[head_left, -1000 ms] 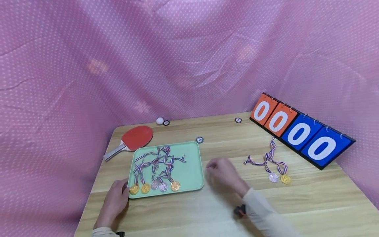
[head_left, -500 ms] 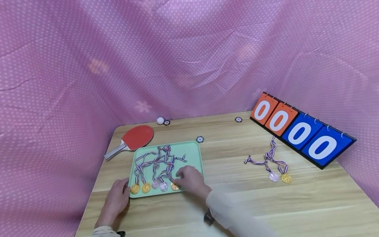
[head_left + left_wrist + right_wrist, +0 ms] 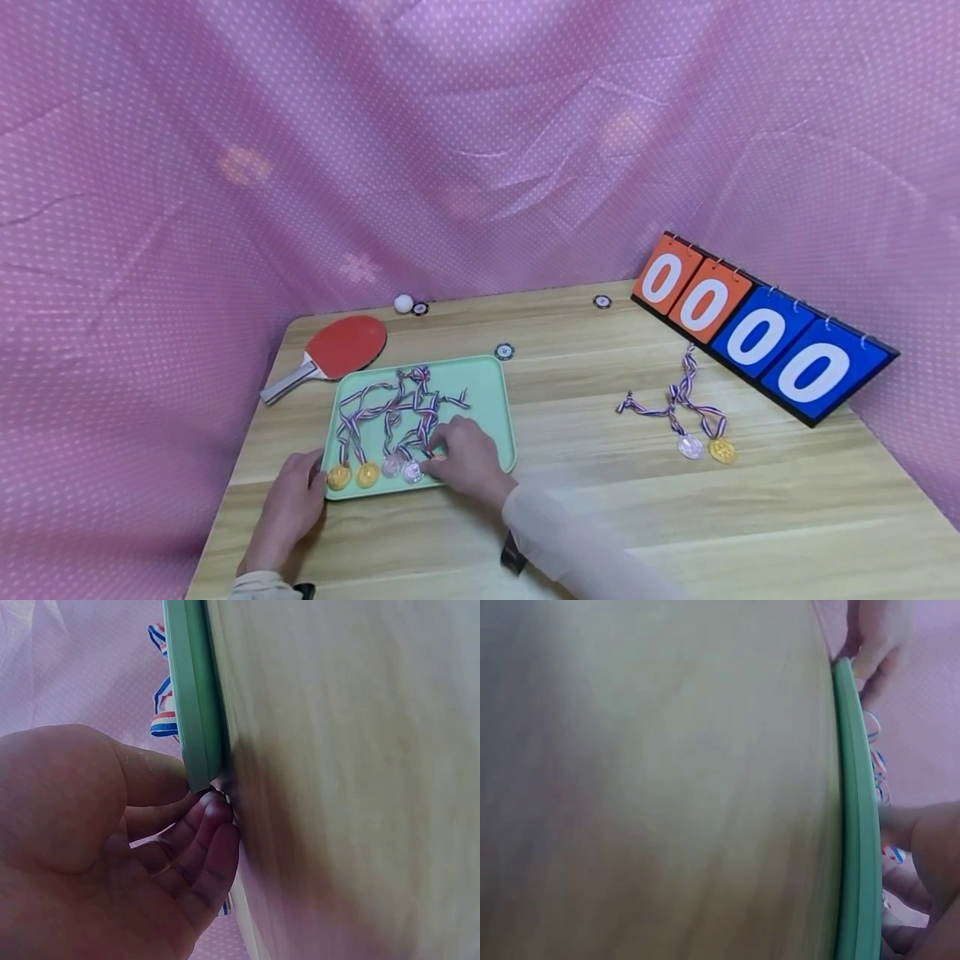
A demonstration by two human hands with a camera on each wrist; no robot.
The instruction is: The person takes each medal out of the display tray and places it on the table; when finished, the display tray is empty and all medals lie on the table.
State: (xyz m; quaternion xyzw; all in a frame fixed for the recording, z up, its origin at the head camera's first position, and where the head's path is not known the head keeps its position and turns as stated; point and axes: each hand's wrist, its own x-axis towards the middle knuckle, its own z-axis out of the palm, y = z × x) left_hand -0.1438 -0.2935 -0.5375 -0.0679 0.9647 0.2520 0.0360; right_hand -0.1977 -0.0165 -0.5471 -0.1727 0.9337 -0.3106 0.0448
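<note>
A pale green tray (image 3: 491, 417) lies on the table, with several ribboned medals along its near edge. Two gold medals (image 3: 367, 475) are on the left, two silver medals (image 3: 412, 472) in the middle. My left hand (image 3: 291, 500) grips the tray's near left corner; in the left wrist view, the thumb is on the rim and the fingertips curl under it. Reaching over the near edge, my right hand (image 3: 468, 462) pinches the rightmost gold-coloured medal (image 3: 438, 457), mostly hidden by the fingers. Striped ribbons (image 3: 386, 408) spread tangled behind the medals.
A red table tennis bat (image 3: 347, 346) lies behind the tray on the left. A white ball (image 3: 403, 303) and several chips (image 3: 505, 351) are farther back. On the right are a silver medal (image 3: 690, 447), a gold medal (image 3: 722, 451) and a flip scoreboard (image 3: 757, 333) showing zeros.
My right hand has come leftward from the table beside the tray to the rightmost medal inside it. The left hand stays at the tray's corner, and the tray has not moved.
</note>
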